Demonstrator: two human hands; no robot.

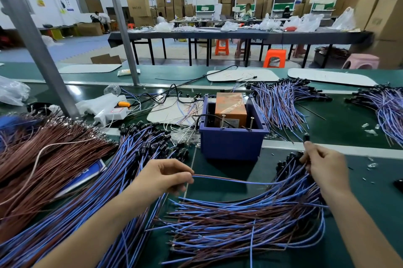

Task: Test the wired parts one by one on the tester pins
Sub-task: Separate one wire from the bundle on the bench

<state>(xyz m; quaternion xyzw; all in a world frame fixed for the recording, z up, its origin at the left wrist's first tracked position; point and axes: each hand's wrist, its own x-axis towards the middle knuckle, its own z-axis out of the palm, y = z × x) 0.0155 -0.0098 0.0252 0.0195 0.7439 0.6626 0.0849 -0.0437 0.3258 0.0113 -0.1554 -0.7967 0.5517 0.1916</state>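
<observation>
**Wired part stretched between two hands, short of the tester pins**

Wired part [246, 181]: one thin blue-and-brown pair, held taut above the green bench top [359, 180], just in front of the blue bin [231, 143]. Left hand [165, 177] pinched shut on the free wire ends. Right hand [325, 167] closed on the other end, with a small black cap [307, 137] poking up above the fingertips. Hands well apart, joined only by the wire.

Two upright metal pins [222, 122] standing at the bin's near rim, an orange box [230, 107] wrapped in glossy tape behind them. Likely next: bring the bare ends up and touch one to each pin. Best done with the two ends spread slightly so brown and blue land on separate pins without bridging; keep the pinch close to the tips for control, and hold the capped end where it can be watched. Whether the tips are stripped: too small to tell.

Thin, limp, smooth-coated wires everywhere. A loose fan of the same pairs [250, 222] lying under the hands, another bundle [122, 180] sweeping off to the left beside a heap of plain brown wires [50, 158]. More capped pairs piled [281, 102] beyond the bin on the right. Easy to snag a neighbour when lifting, so lift clear first.
</observation>
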